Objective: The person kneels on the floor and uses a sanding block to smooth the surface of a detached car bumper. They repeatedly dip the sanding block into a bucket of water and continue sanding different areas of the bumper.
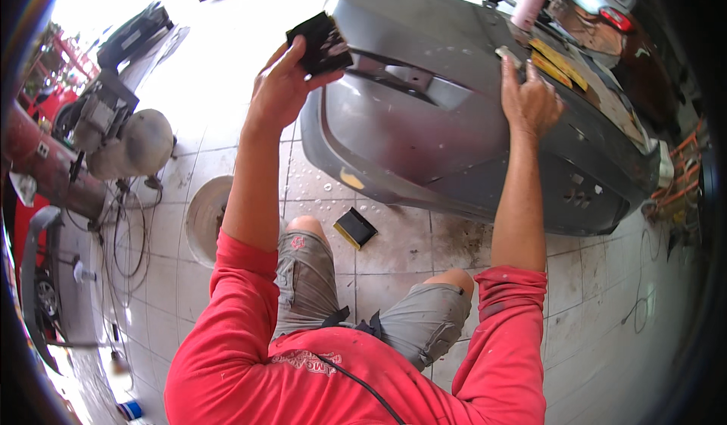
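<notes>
My left hand (284,84) is raised beside the left end of a grey car bumper (409,137), its fingers and thumb closed on a black sheet of sandpaper (321,44) with wet-looking patches. Over the top of the bumper, my right hand (530,101) reaches away from me. Its fingertips close around a small pale block (509,55). Just beyond those fingers lie yellow strips (559,63). The bumper's painted face is dull, with a reddish-brown patch and a recess in its middle.
A black and yellow pad (355,228) lies on the wet tiled floor before my knees. A bucket (208,220) stands left of my leg. Farther left are a compressor (136,141) and loose cables (129,235). A pink bottle (530,1) stands behind the bumper.
</notes>
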The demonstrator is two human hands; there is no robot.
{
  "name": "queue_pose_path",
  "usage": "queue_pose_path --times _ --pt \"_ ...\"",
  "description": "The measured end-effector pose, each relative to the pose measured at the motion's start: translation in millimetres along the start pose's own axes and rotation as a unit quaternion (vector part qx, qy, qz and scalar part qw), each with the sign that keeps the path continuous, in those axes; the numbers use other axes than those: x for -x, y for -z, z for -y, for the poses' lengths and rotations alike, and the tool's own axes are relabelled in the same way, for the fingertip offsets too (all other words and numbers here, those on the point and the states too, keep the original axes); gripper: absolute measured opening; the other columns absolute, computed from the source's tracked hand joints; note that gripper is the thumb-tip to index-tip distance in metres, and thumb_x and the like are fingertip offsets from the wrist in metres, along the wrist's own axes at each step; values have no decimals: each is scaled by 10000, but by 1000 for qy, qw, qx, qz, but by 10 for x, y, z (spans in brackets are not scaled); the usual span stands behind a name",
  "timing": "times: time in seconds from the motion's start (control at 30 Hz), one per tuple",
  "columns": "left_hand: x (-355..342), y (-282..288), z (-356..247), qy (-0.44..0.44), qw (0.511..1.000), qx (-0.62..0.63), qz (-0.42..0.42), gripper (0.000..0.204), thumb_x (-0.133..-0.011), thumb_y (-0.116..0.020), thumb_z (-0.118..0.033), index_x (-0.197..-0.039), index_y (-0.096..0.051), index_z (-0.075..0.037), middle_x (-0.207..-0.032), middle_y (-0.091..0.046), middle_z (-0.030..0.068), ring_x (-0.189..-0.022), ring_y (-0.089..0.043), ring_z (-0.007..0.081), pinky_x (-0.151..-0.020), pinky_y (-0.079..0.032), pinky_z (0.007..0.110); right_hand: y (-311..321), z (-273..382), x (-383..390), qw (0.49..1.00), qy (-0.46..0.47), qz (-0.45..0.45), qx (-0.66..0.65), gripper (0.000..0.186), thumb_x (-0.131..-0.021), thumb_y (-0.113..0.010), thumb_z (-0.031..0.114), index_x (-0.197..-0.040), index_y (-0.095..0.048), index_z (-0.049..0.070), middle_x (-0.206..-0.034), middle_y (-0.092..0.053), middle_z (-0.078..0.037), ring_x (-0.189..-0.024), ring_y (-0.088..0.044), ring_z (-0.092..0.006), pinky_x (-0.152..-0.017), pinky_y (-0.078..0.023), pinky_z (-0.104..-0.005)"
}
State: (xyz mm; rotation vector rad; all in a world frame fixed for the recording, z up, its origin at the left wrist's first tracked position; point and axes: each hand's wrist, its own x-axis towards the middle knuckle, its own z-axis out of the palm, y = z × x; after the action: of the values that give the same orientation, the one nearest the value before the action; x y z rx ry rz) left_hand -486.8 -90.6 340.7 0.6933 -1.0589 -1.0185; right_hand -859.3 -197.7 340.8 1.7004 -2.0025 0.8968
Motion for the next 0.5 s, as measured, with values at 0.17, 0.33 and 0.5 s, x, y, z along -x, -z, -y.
queue_pose_path --times 0.17,0.33,0.5 --pt "772 1369 391 86 942 -33 -323 418 -1087 -643 -229 -1397 -640 51 -1237 -722 175 -1210 -696 293 -932 -671 400 -210 -143 -126 994 43 -98 -14 882 -1023 -409 784 -1513 -608 78 -1513 -628 -179 -1379 -612 -326 -1152 -419 -547" --pt "512 822 750 66 926 -295 -226 381 -1056 -669 -209 -1369 -700 5 -1223 -771 132 -1073 -726 221 -888 -565 351 -252 297 -294 968 207 -122 68 963 -1048 -337 779 -1633 -417 18 -1706 -354 -245 -1596 -314 -405 -1262 -313 -561" --pt "953 280 1847 -186 772 -596 -115 882 -1098 -560 -406 -1651 -141 139 -1723 -124 384 -1611 -121 547 -1309 -239 520 -253 1072 -188 970 231 39 -63 1031 -1014 -271 840 -1608 -456 18 -1660 -441 -219 -1566 -381 -377 -1279 -352 -430"
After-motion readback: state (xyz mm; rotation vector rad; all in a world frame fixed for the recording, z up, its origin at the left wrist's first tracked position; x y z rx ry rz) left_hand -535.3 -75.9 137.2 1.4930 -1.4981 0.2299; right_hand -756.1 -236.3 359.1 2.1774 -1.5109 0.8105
